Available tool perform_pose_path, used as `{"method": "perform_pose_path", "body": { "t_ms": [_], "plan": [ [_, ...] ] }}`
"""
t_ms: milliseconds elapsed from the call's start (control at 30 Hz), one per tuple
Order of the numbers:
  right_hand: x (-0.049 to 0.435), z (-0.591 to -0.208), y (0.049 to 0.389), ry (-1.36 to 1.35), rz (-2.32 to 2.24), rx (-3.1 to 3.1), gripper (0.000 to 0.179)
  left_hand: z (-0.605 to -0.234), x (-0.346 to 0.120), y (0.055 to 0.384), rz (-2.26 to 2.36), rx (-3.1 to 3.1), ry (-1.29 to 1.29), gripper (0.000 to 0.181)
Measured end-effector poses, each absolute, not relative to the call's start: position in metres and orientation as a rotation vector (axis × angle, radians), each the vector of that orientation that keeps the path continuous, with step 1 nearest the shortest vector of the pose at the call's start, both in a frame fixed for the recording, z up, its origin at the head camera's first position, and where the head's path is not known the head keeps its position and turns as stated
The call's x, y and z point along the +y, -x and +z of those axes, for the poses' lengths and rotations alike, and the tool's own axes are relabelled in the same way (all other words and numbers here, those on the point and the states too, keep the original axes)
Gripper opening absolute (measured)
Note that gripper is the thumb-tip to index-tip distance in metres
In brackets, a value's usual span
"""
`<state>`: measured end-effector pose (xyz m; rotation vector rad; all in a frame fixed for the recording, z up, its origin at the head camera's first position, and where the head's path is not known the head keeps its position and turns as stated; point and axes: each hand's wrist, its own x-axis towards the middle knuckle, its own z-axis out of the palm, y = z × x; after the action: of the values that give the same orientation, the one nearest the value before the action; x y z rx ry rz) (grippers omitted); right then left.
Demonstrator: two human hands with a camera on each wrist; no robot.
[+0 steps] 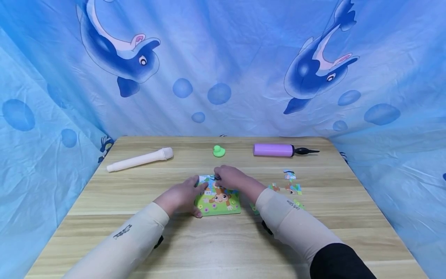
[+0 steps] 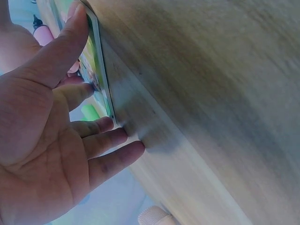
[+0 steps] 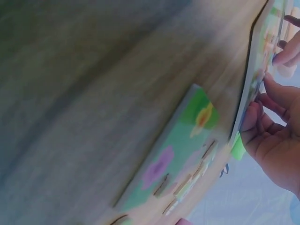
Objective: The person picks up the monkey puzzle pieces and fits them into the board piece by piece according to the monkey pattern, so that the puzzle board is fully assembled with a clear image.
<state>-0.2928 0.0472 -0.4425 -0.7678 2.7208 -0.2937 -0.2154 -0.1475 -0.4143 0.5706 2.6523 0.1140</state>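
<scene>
A jigsaw puzzle (image 1: 223, 209) with a monkey and flowers on green lies flat mid-table. My left hand (image 1: 181, 195) steadies its left side, thumb at the near left corner. In the left wrist view, the fingers of the left hand (image 2: 61, 126) are spread and fairly straight along the board's edge. Over the puzzle's far part, my right hand (image 1: 231, 180) has its fingertips bunched around a small puzzle piece (image 1: 216, 183), mostly hidden by them. Curled fingers of the right hand (image 3: 276, 122) meet the board's surface in the right wrist view.
Several loose puzzle pieces (image 1: 292, 189) lie to the right, some behind the right forearm. Along the back are a white toy microphone (image 1: 139, 160), a green rubber duck (image 1: 218, 151) and a purple balloon pump (image 1: 273, 150). A blue dolphin-print curtain (image 1: 223, 58) surrounds the table.
</scene>
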Motion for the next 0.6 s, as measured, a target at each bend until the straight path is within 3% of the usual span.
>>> {"method": "perform_pose_path", "body": {
  "t_ms": [600],
  "plan": [
    [0.0512,-0.4423,0.2954,0.821,-0.306,2.699,0.01,-0.4133,-0.1452,0.2179,0.071,2.655,-0.577,0.11]
  ]
}}
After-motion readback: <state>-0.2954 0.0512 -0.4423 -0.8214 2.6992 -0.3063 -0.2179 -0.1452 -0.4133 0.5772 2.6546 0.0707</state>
